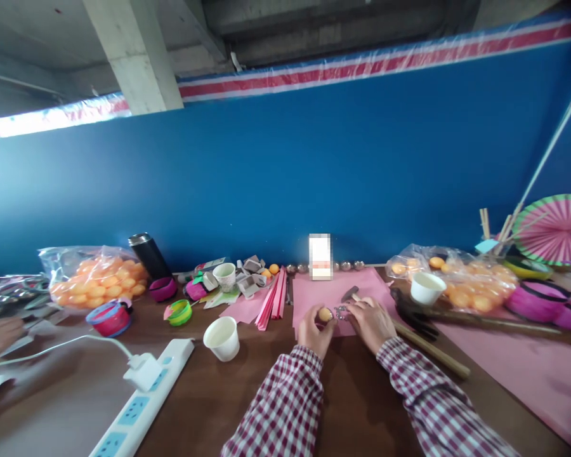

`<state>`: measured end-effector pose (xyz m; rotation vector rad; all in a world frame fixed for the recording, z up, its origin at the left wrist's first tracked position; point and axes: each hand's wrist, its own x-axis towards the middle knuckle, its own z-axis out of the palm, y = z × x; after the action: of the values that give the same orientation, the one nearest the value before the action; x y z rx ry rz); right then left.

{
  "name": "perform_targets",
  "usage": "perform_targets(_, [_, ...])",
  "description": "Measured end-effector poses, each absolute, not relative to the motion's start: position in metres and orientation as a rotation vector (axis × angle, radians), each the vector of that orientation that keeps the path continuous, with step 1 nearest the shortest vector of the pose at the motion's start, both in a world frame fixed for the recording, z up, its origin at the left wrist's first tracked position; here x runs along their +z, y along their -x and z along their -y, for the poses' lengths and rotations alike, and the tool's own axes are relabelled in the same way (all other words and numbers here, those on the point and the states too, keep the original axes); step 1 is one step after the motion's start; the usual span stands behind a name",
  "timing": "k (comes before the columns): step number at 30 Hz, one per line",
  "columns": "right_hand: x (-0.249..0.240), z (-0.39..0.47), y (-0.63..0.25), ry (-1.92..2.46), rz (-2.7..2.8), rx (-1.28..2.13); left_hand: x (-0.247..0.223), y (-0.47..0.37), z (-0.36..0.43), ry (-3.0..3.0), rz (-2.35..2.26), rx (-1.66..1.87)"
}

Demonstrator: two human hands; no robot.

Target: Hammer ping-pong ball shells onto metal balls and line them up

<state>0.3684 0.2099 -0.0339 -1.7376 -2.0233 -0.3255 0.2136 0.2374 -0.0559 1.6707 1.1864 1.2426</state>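
Observation:
My left hand [315,331] curls its fingers around a small orange ball [324,314] just above the pink paper. To its right, my right hand [372,322] lies low over the paper with its fingers stretched out. Its fingertips are beside a small cluster of shiny metal pieces [341,312], too small to make out. A hammer [350,293] lies there, its head beyond my right fingers and its wooden handle [433,350] running out under that hand. The pink paper [309,289] is spread beneath both hands.
White paper cups [221,338] stand left and right [427,289]. A power strip [137,406] lies front left. Bags of orange balls [98,279] flank the work area. Shiny balls [346,266] line the back edge. Another hammer [416,311] lies right. A person's hand [0,336] is far left.

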Motion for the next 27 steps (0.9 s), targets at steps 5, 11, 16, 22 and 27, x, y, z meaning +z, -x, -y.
perform_targets(5, [-0.032, -0.209, -0.366, 1.769, 2.031, -0.311, -0.059, -0.213, -0.238, -1.694, -1.176, 1.256])
perform_targets(11, [-0.038, -0.211, -0.368, 1.788, 1.989, -0.329, -0.059, -0.212, -0.239, -1.694, -1.168, 1.273])
perform_targets(16, [-0.040, -0.211, -0.371, 1.825, 1.949, -0.355, -0.056, -0.212, -0.237, -1.689, -1.168, 1.269])
perform_targets(22, [-0.038, -0.211, -0.368, 1.815, 1.985, -0.294, -0.058, -0.212, -0.239, -1.715, -1.161, 1.274])
perform_targets(27, [-0.042, -0.213, -0.369, 1.802, 2.004, -0.252, -0.058, -0.215, -0.240, -1.681, -1.209, 1.287])
